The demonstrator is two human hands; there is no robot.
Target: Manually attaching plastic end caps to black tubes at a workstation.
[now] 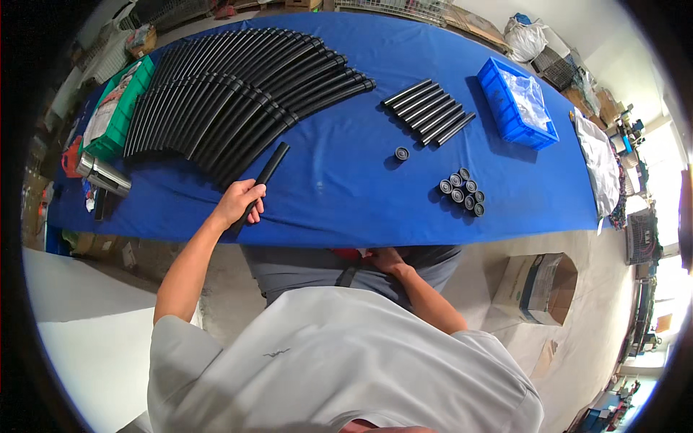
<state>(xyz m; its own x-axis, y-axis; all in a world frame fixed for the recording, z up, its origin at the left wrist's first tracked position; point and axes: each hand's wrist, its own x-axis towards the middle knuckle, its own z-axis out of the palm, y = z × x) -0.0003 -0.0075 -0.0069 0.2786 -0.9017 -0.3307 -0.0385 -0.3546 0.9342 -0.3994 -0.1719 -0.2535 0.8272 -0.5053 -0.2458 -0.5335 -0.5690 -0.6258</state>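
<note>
Nearest the body, the right hand (390, 260) sits low at the waist, below the counter's (361, 209) front edge, on dark clothing; whether it is clenched or slack cannot be told from here. The left hand (238, 202) reaches out over the blue-covered counter and is wrapped around the lower end of a single black tube (268, 167), which lies slanting away from the near edge, apart from the rest.

Judging by this, the step in hand is picking one tube out of the stock. The next move would seem to call for the other hand to come up and for one of the small black round caps (462, 191), clustered to the right near the front edge, with a lone cap (401, 153) a little farther in.

Beyond the held tube lies the big fanned stack of long black tubes (238, 90). To its right sits a row of short black tubes (431, 112), then a blue bin (516, 105) with clear bags inside. At the far left stand a green crate (119, 112) and a metal tool (102, 175).
</note>
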